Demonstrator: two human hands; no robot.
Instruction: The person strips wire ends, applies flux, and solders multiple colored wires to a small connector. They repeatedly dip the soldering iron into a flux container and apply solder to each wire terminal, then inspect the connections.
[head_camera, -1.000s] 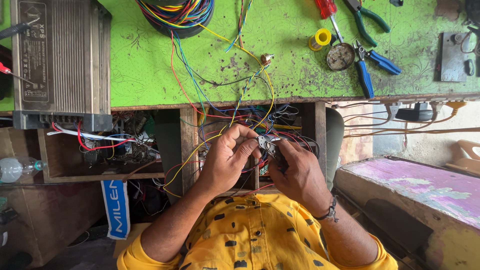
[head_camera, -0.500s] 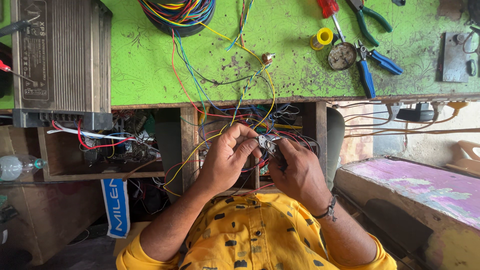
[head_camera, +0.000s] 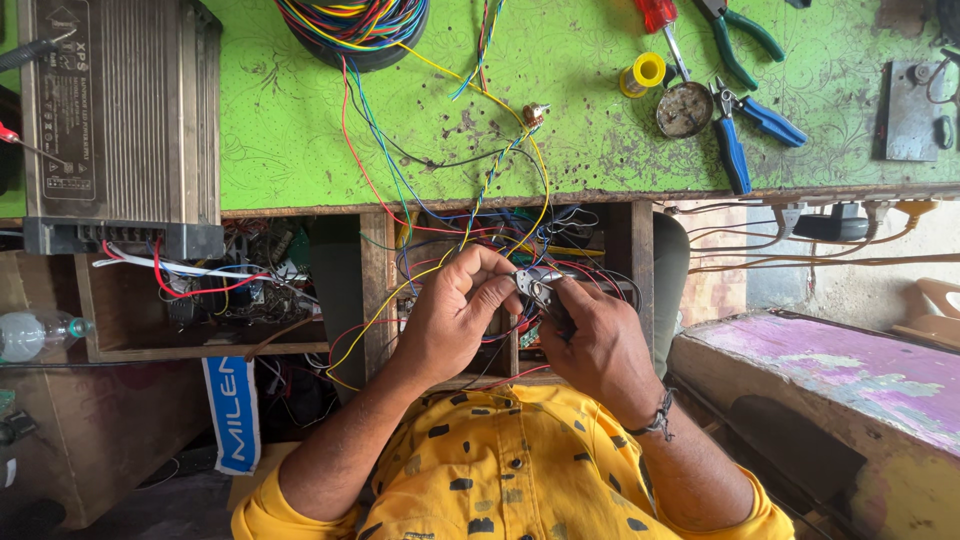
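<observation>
A bright green worktop (head_camera: 600, 130), scuffed and burn-marked, fills the top of the view, with open wooden shelves under its front edge stuffed with loose wiring. Far off to the left of the hands sits a big ribbed metal box (head_camera: 120, 120), its end overhanging the edge. Straight up ahead of the hands, a coil of multicoloured wire (head_camera: 352, 25) lies on the green, and long strands drop from it over the edge and down to the fingers. Up and to the right of the hands: blue-handled pliers (head_camera: 740, 125), green-handled pliers (head_camera: 740, 30), a red-handled screwdriver (head_camera: 662, 25), a small round tin (head_camera: 684, 108) and a yellow spool (head_camera: 642, 74). Now the action, close in front of the yellow spotted shirt (head_camera: 500, 470): the left hand (head_camera: 450, 315) has fingers curled, thumb and fingertips pinching thin wires. The right hand (head_camera: 600, 345) is closed round a small cutting tool (head_camera: 540, 290), its metal nose poking out up and leftward toward the left fingertips, long axis slanting that way. The nose meets the pinched wires between both hands; whether it bites is too small to tell.
</observation>
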